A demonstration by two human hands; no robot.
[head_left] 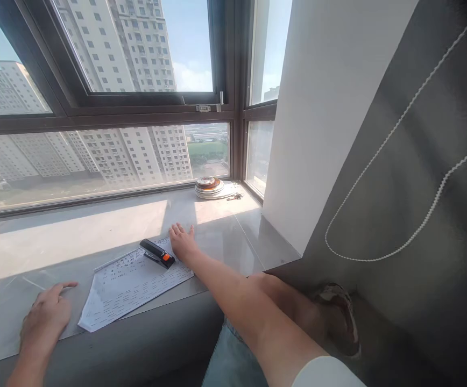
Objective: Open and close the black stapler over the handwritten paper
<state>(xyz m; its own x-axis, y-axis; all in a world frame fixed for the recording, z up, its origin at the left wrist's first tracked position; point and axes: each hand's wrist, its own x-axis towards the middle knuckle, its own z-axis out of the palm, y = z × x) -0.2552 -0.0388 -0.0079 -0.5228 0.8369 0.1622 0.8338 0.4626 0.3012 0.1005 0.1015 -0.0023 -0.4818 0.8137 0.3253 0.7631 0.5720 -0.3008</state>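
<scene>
Sheets of paper (124, 293) covered in dark marks lie on the windowsill, their near edge along the sill's front. On top of them rests a black stapler (156, 253) with an orange patch at one end. My right hand (182, 242) is at the papers' upper right corner, just right of the stapler, its fingers apart and nothing seen in it. To the left of the papers, my left hand (47, 312) lies on the sill, index finger stretched out toward the right. It holds nothing that I can see.
A stack of round plate-like items (209, 188) stands in the sill's far corner, with a small keyring-like object (235, 197) beside it. Dark window frames (148, 115) rise behind. A white beaded cord (373, 259) hangs at the right, over my bent leg and a shoe (352, 322).
</scene>
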